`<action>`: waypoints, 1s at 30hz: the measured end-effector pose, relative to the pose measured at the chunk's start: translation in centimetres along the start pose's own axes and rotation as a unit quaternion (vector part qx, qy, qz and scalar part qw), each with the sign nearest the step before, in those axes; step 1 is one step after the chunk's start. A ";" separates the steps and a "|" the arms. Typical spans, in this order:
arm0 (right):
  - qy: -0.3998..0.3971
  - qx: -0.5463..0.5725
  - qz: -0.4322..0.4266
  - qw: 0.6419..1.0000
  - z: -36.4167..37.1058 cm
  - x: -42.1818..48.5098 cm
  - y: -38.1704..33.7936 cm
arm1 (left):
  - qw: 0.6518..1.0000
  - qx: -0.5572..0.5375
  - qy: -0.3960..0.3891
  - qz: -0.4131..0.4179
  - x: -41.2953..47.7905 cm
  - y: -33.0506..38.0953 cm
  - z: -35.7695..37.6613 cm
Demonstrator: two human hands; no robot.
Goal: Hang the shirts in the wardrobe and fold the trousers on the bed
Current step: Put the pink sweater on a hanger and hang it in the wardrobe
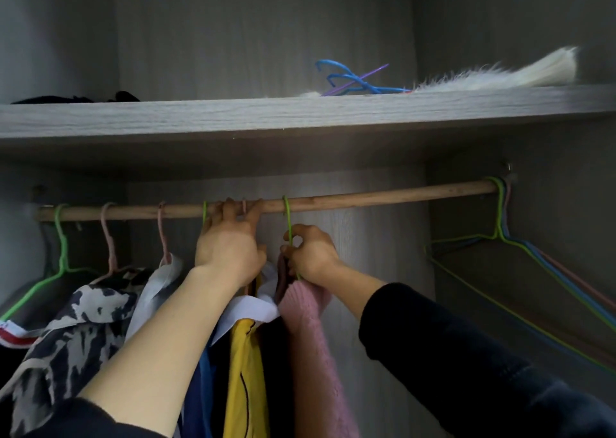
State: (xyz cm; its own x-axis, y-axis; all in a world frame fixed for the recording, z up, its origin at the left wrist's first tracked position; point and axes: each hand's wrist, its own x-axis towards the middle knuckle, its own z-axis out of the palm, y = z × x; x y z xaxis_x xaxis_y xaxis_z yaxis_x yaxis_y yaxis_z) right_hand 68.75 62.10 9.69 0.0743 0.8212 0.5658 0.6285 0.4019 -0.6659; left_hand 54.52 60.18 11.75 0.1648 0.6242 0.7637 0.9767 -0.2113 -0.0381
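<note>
A wooden rail [383,193] runs across the wardrobe under a shelf. My left hand [228,247] reaches up to the rail, its fingers curled round a pink hanger hook [244,206] there. My right hand [310,252] pinches the neck of a green hanger [287,217] hooked on the rail; a pink knitted top [313,347] hangs from it. Left of it hang a yellow garment [245,377] with a white collar, a white shirt [156,291] and a dark patterned shirt [83,327].
Several empty wire hangers [520,251] hang at the rail's right end. The grey shelf [300,117] above carries blue and purple hangers [353,81], a white furry item [500,74] and dark cloth [76,99] at left. A green hanger [61,244] hangs at far left.
</note>
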 end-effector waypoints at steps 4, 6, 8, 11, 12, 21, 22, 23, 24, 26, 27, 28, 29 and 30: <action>-0.026 -0.062 -0.034 0.997 -0.8 -0.7 0.4 | 0.999 -0.027 -0.022 -0.017 0.0 0.1 0.0; -0.030 -0.090 -0.038 0.995 -1.4 -1.1 0.8 | 0.996 -0.070 -0.042 -0.037 0.2 0.2 0.0; -0.025 -0.107 -0.041 0.993 -2.5 -1.7 1.5 | 0.990 -0.120 -0.032 -0.063 0.4 0.9 -0.3; -0.010 -0.154 -0.045 0.987 -5.2 -2.7 2.8 | 0.988 -0.140 0.017 -0.066 0.4 3.7 -0.9; -0.003 -0.177 -0.045 0.983 -6.3 -3.0 3.1 | 0.988 -0.145 0.024 -0.047 0.5 5.0 -1.1; 0.023 -0.503 -0.084 0.860 -16.8 -7.6 7.2 | 0.987 -0.136 0.004 0.089 2.6 15.3 0.3; 0.026 -0.532 -0.082 0.842 -17.8 -8.0 7.9 | 0.987 -0.130 0.001 0.091 2.9 15.9 0.6; 0.033 -0.556 -0.077 0.827 -18.7 -8.3 8.5 | 0.988 -0.127 0.001 0.091 3.3 16.4 0.9; 0.044 -0.574 -0.068 0.815 -19.7 -8.5 9.1 | 0.988 -0.125 0.005 0.090 3.6 16.7 1.2; 0.066 -0.599 -0.045 0.797 -21.5 -8.8 10.1 | 0.988 -0.125 0.025 0.088 4.1 17.2 1.7; 0.070 -0.613 -0.035 0.786 -22.3 -8.8 10.6 | 0.987 -0.129 0.036 0.087 4.2 17.4 1.9; 0.071 -0.630 -0.025 0.773 -23.0 -8.8 11.0 | 0.986 -0.131 0.048 0.086 4.3 17.5 2.2; 0.072 -0.646 -0.014 0.760 -23.5 -8.7 11.4 | 0.986 -0.130 0.063 0.085 4.3 17.5 2.6; 0.072 -0.660 -0.002 0.748 -23.9 -8.6 11.7 | 0.985 -0.128 0.078 0.083 4.3 17.6 3.0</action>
State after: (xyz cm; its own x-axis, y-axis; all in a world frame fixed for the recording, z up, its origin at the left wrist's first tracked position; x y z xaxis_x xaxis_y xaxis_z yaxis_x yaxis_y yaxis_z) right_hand 93.92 50.05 8.63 0.0932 0.7304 0.6766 0.8384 -0.4242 0.3424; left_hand 72.81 61.41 12.48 0.2772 0.4457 0.8512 0.8678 -0.4965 -0.0226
